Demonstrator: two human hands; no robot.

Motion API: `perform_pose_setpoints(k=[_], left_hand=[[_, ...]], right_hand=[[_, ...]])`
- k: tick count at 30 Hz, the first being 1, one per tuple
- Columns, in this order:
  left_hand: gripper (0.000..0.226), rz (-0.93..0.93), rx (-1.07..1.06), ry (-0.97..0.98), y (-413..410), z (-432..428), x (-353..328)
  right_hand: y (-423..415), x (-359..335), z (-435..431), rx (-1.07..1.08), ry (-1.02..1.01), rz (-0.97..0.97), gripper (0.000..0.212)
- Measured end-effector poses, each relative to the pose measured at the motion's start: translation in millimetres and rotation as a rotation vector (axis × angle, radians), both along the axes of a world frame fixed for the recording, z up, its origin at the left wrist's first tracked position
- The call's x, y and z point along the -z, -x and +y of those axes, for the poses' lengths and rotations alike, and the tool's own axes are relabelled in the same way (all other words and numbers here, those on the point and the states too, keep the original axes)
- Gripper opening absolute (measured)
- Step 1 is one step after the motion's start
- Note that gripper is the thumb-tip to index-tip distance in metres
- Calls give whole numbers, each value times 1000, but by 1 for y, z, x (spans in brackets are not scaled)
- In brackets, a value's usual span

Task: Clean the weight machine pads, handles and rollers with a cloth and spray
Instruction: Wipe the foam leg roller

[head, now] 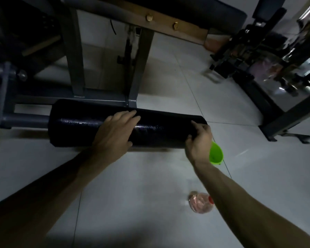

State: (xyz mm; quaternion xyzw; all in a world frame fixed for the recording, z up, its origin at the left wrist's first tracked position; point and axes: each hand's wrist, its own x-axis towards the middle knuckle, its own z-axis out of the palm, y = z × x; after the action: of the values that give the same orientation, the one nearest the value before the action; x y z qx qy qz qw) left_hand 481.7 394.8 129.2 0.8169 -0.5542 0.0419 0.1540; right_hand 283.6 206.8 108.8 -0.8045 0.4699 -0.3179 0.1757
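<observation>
1. While a clear bottle [201, 203] lies on the floor nearer than the black roller [125, 128], both hands are on that roller.
2. Left hand [115, 133] flat, fingers spread on top.
3. Right hand [199, 140] curled round the roller's end, green cup [216, 153] just beside.
4. Grey frame [75, 56] stands behind.

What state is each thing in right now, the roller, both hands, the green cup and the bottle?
Black padded roller: horizontal, glossy, both hands on it.
Left hand: flat on the roller's top, no cloth visible.
Right hand: gripping the roller's end.
Green plastic cup: on the floor, tilted.
Clear red-capped bottle: lying on the floor.
</observation>
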Motion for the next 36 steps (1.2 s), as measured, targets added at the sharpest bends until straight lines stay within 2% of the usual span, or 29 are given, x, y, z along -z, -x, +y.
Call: perform_pose_setpoints(k=[6,10,12,15,17,19,22,26,30,33,36], left_hand=[[97,-30,-175,144,-26,36,15],[95,-28,-253,201,-39,63,28],[96,-41,-297,197,-45,77,29],[98,-12,-398,182,-59,97,22],[95,105,-446,211,-69,107,19],[93,248,-466,254,-73,112,21],[92,310,-449,333,-75,113,26],[88,397,-412,365,-85,120,28],[91,505,-379,381,-95,125,23],[95,533,-397,328,-104,123,15],[96,578,-390,271,-115,119,8]], right_hand=[[-86,8,76,-353,164,-54,68],[-115,6,102,-752,300,62,66],[-106,-1,88,-847,370,135,69],[-67,-7,41,-767,431,174,72],[-49,-7,26,-639,370,137,72],[-58,-3,40,-597,310,90,73],[-107,4,93,-726,288,52,75],[-190,0,163,-937,264,19,62],[-200,-13,159,-1044,361,131,60],[-161,-15,108,-908,425,181,64],[-131,-17,74,-662,340,165,60]])
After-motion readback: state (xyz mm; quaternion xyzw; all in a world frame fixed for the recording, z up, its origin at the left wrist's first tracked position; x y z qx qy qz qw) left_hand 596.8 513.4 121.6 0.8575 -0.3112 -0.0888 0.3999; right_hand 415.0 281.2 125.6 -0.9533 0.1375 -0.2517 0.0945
